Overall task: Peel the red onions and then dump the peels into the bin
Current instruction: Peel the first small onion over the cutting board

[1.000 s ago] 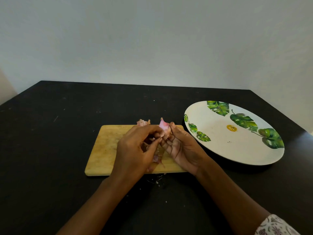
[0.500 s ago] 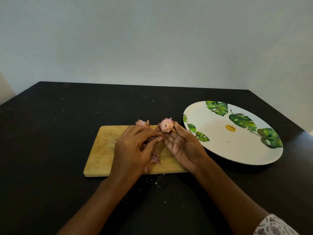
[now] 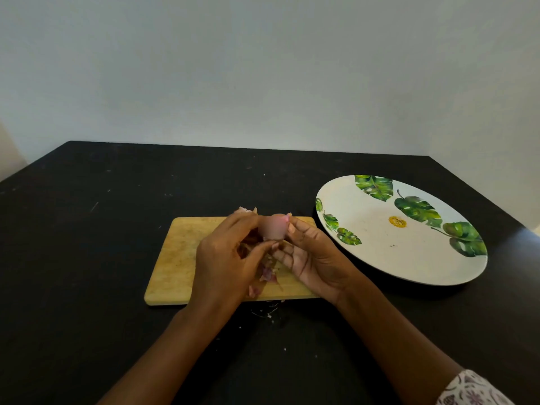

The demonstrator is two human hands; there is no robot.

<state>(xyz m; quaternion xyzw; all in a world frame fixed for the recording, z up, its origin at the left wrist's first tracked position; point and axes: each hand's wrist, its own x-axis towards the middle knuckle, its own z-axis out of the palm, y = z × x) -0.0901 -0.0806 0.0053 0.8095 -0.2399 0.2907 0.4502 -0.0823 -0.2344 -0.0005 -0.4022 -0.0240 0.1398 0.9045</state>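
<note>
Pink onion [image 3: 273,228] pinched btwn L hand [image 3: 225,258] & R hand [image 3: 315,258], both equally near; I see peels [image 3: 267,276] just below.

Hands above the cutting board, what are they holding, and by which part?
A small red onion, held between both hands over the wooden cutting board: the left hand pinches its left side, the right hand its right side.

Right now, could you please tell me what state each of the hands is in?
Left hand: closed, pinching the red onion.
Right hand: closed, holding the same red onion.
</note>
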